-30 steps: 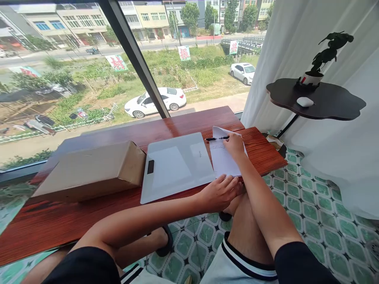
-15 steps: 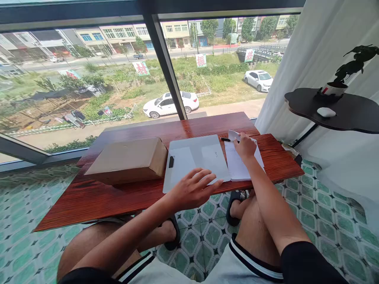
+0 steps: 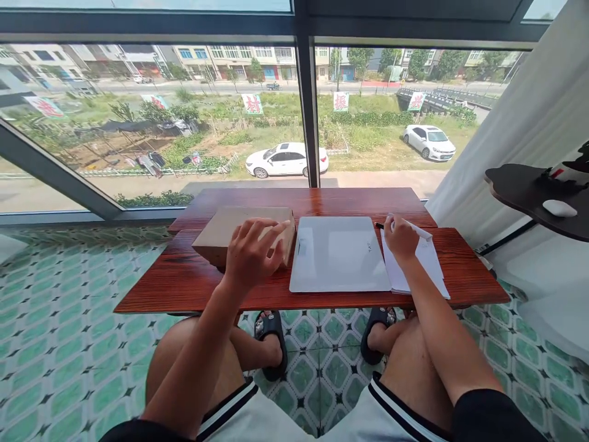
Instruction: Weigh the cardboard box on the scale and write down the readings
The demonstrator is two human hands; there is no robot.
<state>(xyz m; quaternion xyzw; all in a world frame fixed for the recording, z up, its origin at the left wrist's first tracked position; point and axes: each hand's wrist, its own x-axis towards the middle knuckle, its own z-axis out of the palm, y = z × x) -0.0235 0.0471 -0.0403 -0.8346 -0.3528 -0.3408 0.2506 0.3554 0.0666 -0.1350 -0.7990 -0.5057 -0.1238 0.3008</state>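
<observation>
My left hand hovers with fingers spread over the near right corner of a brown cardboard box that lies on the red wooden table. My right hand rests on a stack of white papers at the table's right side and grips a black pen, whose tip sticks out to the left. A flat white tablet lies between the box and the papers.
A large window with a dark upright frame stands behind the table. A white curtain hangs at the right, beside a dark side shelf with a white mouse. My knees and black sandals are under the table on green tiles.
My left hand left the table's near edge by the papers, rose and swung left past the tablet to the box. My right hand stays on the papers with the pen. The view pulled back.
</observation>
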